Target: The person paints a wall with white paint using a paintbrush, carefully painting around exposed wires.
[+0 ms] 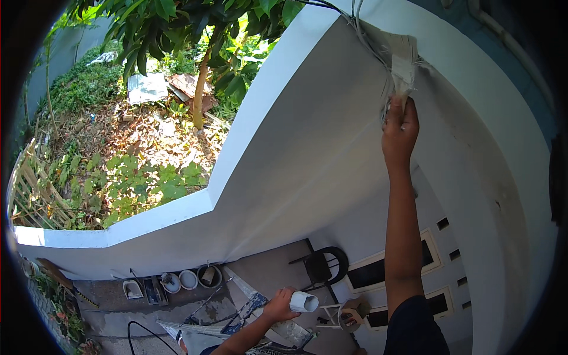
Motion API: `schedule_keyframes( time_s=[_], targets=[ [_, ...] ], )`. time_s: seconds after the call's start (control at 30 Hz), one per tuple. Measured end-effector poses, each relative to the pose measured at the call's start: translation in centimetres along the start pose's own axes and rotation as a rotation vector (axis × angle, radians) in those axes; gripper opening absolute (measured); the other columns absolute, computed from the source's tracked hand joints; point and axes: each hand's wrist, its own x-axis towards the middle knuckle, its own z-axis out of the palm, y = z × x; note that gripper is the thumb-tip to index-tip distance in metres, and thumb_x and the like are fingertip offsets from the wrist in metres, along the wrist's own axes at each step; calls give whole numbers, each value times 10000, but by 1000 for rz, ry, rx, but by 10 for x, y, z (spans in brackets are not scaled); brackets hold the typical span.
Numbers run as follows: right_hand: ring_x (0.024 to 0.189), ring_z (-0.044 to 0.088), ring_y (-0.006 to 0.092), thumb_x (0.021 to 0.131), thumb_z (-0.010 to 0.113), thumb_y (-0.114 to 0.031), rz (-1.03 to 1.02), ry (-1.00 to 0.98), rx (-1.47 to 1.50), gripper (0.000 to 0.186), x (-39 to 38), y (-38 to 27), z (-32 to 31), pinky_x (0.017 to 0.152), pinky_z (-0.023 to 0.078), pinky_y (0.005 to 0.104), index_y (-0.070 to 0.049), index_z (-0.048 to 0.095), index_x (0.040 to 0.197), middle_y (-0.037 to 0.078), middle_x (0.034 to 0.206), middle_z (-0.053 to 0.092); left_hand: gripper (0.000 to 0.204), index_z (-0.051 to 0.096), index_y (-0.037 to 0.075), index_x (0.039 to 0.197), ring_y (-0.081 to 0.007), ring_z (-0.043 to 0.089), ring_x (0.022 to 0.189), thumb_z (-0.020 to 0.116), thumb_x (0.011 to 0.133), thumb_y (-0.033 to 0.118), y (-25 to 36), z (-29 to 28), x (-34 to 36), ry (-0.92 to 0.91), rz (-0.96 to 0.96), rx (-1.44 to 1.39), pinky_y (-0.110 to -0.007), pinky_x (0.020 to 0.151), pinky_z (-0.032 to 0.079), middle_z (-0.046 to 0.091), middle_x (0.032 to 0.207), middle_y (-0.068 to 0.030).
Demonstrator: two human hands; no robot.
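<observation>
My right hand (400,130) is raised high at the wall corner, its fingers closed round the handle of a wide paintbrush (403,65). The pale bristles point up and touch or nearly touch the wall (355,100) below its top edge. Grey cables (362,32) run down just beside the brush. Lower down, my left hand (279,305) grips a white container like a small cup or cut bottle (303,302), its opening facing right. What is inside it cannot be made out. Under my left arm is a paint-spattered ladder (248,291).
Far below, several buckets (188,278) and a dustpan (132,289) line the wall's foot. A black chair (319,267) and a small stool (329,316) stand on the floor. Beyond the white wall top (236,160) are a leafy tree (201,89) and a littered yard.
</observation>
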Motion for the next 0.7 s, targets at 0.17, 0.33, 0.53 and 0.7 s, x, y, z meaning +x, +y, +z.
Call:
schedule_keyframes(
  time_s=[0.17, 0.33, 0.53, 0.7],
  targets=[
    [655, 416, 56, 1110, 516, -408, 173, 68, 235, 384, -23, 6, 12, 583, 392, 249, -35, 604, 1131, -23, 817, 467, 841, 482, 14, 1327, -429, 562, 1177, 904, 677, 343, 1, 1, -1, 47, -7, 15, -496, 1030, 451, 578, 1290, -196],
    [613, 364, 25, 1114, 512, -380, 323, 120, 477, 323, -50, 20, 26, 513, 324, 227, -60, 546, 1128, -49, 797, 413, 843, 482, 12, 1325, -432, 561, 1176, 903, 680, 354, 9, -1, 1, 7, -36, -8, -499, 1019, 463, 578, 1294, -194],
    [607, 368, 27, 1114, 508, -394, 122, 12, 305, 333, -24, -6, 22, 513, 326, 231, -66, 549, 1064, -52, 790, 414, 853, 495, 11, 1333, -433, 550, 1186, 906, 673, 363, 0, 1, -1, 42, -10, -15, -497, 1032, 454, 570, 1306, -199],
    [591, 331, 39, 1098, 540, -428, 290, 173, 386, 344, -29, 8, 6, 514, 290, 235, -87, 538, 1045, -57, 752, 369, 870, 500, 6, 1347, -426, 541, 1202, 905, 669, 372, -6, 4, -2, 31, -3, -9, -493, 1044, 444, 566, 1321, -203]
  ],
)
